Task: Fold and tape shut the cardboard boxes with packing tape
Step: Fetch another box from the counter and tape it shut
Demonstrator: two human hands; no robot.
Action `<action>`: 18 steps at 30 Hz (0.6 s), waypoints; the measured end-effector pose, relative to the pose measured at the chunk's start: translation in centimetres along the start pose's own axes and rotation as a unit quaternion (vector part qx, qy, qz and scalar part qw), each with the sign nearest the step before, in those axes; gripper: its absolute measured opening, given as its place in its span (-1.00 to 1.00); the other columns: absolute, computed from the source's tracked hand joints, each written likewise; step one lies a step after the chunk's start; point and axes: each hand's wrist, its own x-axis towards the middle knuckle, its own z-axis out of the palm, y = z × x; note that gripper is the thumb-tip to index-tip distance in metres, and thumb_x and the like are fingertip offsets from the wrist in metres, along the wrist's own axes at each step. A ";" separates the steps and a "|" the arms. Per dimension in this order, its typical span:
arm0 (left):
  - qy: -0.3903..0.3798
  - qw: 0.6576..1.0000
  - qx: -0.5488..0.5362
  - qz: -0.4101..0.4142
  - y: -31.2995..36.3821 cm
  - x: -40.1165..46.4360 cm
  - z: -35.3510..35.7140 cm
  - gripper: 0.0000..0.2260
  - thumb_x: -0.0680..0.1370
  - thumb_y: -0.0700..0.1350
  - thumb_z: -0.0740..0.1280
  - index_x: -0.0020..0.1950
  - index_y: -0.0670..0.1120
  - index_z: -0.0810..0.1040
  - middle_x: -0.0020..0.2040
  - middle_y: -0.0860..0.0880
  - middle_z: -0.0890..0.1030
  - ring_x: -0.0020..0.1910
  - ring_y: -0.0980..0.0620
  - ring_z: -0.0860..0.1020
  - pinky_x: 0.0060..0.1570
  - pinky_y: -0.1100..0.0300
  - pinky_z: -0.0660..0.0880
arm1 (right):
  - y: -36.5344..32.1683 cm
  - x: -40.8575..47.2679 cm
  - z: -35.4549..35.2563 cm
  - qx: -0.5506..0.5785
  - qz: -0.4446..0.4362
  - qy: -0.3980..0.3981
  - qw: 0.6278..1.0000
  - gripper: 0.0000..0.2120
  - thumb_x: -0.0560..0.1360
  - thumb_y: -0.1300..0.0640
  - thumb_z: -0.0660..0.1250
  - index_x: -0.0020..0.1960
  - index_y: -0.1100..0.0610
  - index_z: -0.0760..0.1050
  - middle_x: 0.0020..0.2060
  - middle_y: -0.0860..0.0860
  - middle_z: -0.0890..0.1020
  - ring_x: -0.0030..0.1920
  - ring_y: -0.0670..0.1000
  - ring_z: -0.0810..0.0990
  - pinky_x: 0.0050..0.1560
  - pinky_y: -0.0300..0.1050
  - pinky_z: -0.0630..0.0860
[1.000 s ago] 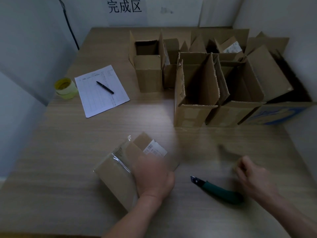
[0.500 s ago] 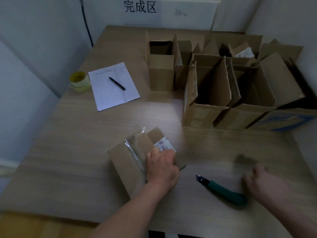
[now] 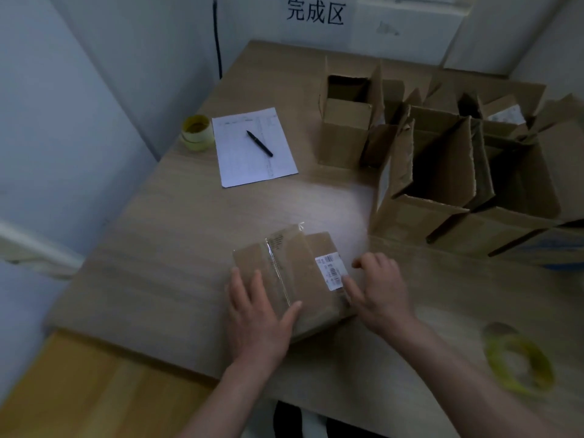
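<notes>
2 hands — left hand (image 3: 256,314), right hand (image 3: 379,292) — flat on taped box (image 3: 303,279)

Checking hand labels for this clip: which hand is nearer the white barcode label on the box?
Right. The right hand touches the white barcode label at its near edge; the left hand rests flat on the box across the tape seam.

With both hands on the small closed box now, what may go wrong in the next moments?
1. The strip of clear tape across the flat brown cardboard box looks wrinkled and sticks out past the far edge, so the seal may lift.
2. The left hand only presses flat, and the right hand touches the edge near the white barcode label; the box may slide.
3. The yellowish tape roll lies near the right forearm, which may knock it.
</notes>
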 end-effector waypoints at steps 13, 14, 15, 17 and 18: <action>-0.071 0.984 -0.040 0.162 0.2 -0.6 3.8 -0.20 0.49 0.38 0.18 0.60 0.05 -0.03 0.59 -0.07 -0.22 0.55 -0.05 0.05 0.40 0.19 0.16 | -0.7 2.9 4.8 0.078 0.025 -0.090 0.993 -0.27 0.61 -0.13 0.19 0.60 0.14 -0.04 0.60 0.08 -0.09 0.58 0.03 -0.10 0.46 -0.23 -0.18; -0.068 0.983 -0.062 0.159 0.2 -0.7 3.7 -0.21 0.50 0.35 0.21 0.59 0.04 0.00 0.60 -0.04 -0.19 0.55 -0.02 0.05 0.40 0.23 0.13 | -0.7 3.1 4.8 0.111 0.057 -0.084 0.989 -0.26 0.59 -0.14 0.22 0.61 0.11 -0.04 0.60 0.08 -0.06 0.58 0.04 -0.03 0.46 -0.22 -0.08; -0.065 0.983 -0.083 0.153 0.3 -0.6 3.6 -0.22 0.50 0.31 0.26 0.59 0.03 0.02 0.60 0.00 -0.16 0.55 0.02 0.04 0.39 0.29 0.07 | -0.5 3.2 4.9 0.144 0.082 -0.079 0.983 -0.24 0.58 -0.15 0.25 0.61 0.08 -0.04 0.60 0.08 0.00 0.57 0.05 0.04 0.46 -0.19 0.02; -0.060 0.981 -0.128 0.131 0.5 -0.6 3.5 -0.21 0.52 0.20 0.34 0.59 -0.02 0.01 0.59 0.05 -0.08 0.55 0.09 0.02 0.37 0.46 -0.08 | -0.2 3.3 4.9 0.188 0.099 -0.073 0.975 -0.23 0.57 -0.13 0.29 0.61 0.06 -0.04 0.58 0.06 0.14 0.55 0.03 0.14 0.45 -0.18 0.10; -0.065 0.980 -0.149 0.113 0.6 -0.4 3.5 -0.21 0.52 0.15 0.36 0.59 -0.04 -0.01 0.58 0.04 -0.04 0.55 0.11 0.02 0.34 0.53 -0.13 | 0.0 3.3 4.9 0.202 0.103 -0.071 0.971 -0.23 0.57 -0.12 0.30 0.61 0.05 -0.04 0.57 0.04 0.16 0.55 0.01 0.15 0.44 -0.21 0.09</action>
